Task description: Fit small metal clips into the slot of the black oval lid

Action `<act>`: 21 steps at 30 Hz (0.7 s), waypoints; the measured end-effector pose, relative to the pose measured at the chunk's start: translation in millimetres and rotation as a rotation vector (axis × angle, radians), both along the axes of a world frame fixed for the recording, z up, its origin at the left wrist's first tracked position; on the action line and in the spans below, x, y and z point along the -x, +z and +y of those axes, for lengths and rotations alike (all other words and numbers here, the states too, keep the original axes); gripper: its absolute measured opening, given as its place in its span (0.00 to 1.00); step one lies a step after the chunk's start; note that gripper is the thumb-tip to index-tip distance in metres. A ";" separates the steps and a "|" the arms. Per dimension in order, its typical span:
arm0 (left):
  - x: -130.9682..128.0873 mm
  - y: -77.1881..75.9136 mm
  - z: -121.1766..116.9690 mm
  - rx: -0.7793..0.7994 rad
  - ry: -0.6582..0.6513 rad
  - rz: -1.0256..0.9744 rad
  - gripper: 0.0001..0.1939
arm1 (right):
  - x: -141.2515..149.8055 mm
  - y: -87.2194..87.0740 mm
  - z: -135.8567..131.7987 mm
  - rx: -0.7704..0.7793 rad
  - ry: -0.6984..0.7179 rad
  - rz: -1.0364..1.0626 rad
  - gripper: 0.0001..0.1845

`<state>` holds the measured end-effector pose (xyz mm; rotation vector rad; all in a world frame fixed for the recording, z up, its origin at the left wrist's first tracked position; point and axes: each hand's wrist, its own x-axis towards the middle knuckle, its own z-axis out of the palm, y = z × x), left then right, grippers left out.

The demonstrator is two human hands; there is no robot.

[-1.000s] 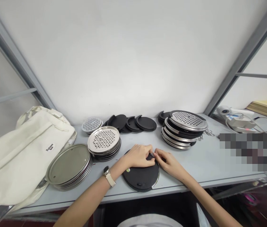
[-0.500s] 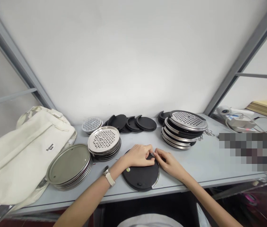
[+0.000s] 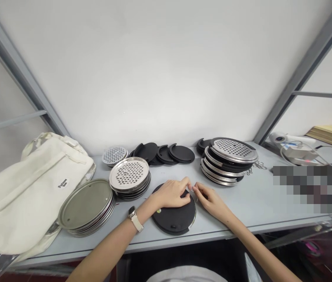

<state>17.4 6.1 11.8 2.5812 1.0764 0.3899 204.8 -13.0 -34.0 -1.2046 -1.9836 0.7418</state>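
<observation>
A black round disc (image 3: 174, 219) lies flat near the front edge of the table, with a small dark knob and a light green-and-white sticker on it. My left hand (image 3: 173, 194) rests across its upper part, thumb and fingers curled together near the right rim. Just right of the disc, my right hand (image 3: 209, 199) is closed in a pinch, its fingertips almost meeting those of the left. Between them a small shiny metal piece (image 3: 192, 190) shows, mostly covered by the fingers. Its exact kind is too small to tell.
On the left are a stack of grey-green round plates (image 3: 86, 203), perforated metal grater discs (image 3: 129, 174) and a cream bag (image 3: 36, 188). Black round lids (image 3: 182, 154) lie behind. A mixed stack (image 3: 232, 150) stands right, metal hooks (image 3: 258, 165) beside it.
My hands have shifted slightly, with the fingertips lifting a little and drawing apart by a small amount. The black disc has turned or slid slightly toward the left.
</observation>
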 end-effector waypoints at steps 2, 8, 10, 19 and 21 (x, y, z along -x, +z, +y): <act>-0.2 1.1 -1.4 0.014 -0.001 -0.004 0.16 | 0.4 0.0 -0.2 0.005 0.009 -0.004 0.20; -2.1 2.2 -6.5 0.044 -0.072 -0.028 0.14 | 2.2 4.3 -2.6 0.018 0.048 -0.002 0.20; -3.3 2.2 -8.0 0.057 -0.085 -0.023 0.13 | 2.9 6.8 -3.5 0.025 0.059 0.015 0.20; -5.6 0.8 -8.1 -0.022 -0.082 0.025 0.10 | 3.8 11.4 -4.8 0.027 0.133 0.007 0.18; -6.5 -0.6 -7.8 -0.105 -0.041 0.075 0.10 | 2.9 9.7 -4.3 0.010 0.116 -0.027 0.17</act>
